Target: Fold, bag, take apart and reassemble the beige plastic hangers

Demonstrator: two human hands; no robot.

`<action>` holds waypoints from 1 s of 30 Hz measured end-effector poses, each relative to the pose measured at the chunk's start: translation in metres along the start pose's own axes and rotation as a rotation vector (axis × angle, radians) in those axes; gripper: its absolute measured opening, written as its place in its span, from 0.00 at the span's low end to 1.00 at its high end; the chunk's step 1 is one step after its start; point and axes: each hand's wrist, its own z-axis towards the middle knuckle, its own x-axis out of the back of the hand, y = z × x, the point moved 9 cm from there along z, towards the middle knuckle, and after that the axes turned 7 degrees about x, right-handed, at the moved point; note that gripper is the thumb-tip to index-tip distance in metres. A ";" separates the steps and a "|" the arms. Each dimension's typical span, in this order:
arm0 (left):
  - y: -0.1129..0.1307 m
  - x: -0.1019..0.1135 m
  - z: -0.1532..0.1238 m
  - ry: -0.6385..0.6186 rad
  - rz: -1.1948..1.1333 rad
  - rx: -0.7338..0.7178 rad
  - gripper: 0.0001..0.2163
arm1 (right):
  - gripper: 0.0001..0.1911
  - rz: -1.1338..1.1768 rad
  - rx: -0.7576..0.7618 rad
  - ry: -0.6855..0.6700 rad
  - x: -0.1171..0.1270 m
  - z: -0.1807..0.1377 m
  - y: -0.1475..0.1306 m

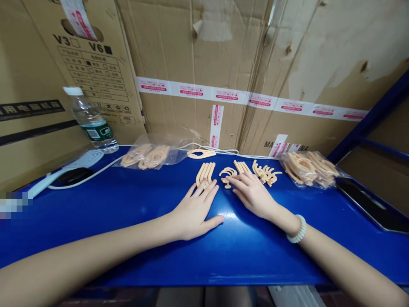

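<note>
Left hand [194,213]: palm down on the blue table [143,251], fingers extended and slightly spread, thumb out to the side. Fingertips sit over the near ends of a row of curved wooden strips [206,172]; no grip on them visible.

Right hand [255,196]: palm down, fingers partly bent, index reaching to a small wooden piece [227,186] just beside it. Can't tell if the fingers pinch anything, contact is too small to read. Pale beaded bracelet [298,230] on that wrist.

Wooden parts are mid-table toward the back. Curved rib-like pieces [228,171] lie just left of the right hand, straight sticks [242,166] just beyond it, spiky pieces [266,174] to its right. One flat pointed piece with a slot [201,154] lies behind the strips, near the white cable [223,150].

Clear bags of wooden parts on both sides: left bag [147,156], right bag [308,168]. Dark flat device [372,202] at far right. Far left: water bottle [94,128] upright, pale blue hairbrush [91,158], black rounded object [75,175]. Taped cardboard [172,47] stands behind everything.
</note>
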 end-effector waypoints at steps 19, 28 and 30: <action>-0.024 -0.004 0.020 -0.003 0.057 0.031 0.41 | 0.19 0.051 0.109 -0.177 -0.006 -0.009 -0.013; -0.024 -0.004 0.019 -0.009 0.051 0.034 0.41 | 0.17 -0.075 -0.080 -0.115 0.032 -0.022 0.051; -0.024 -0.003 0.018 -0.006 0.045 0.030 0.41 | 0.21 -0.124 -0.140 -0.159 0.037 -0.036 0.079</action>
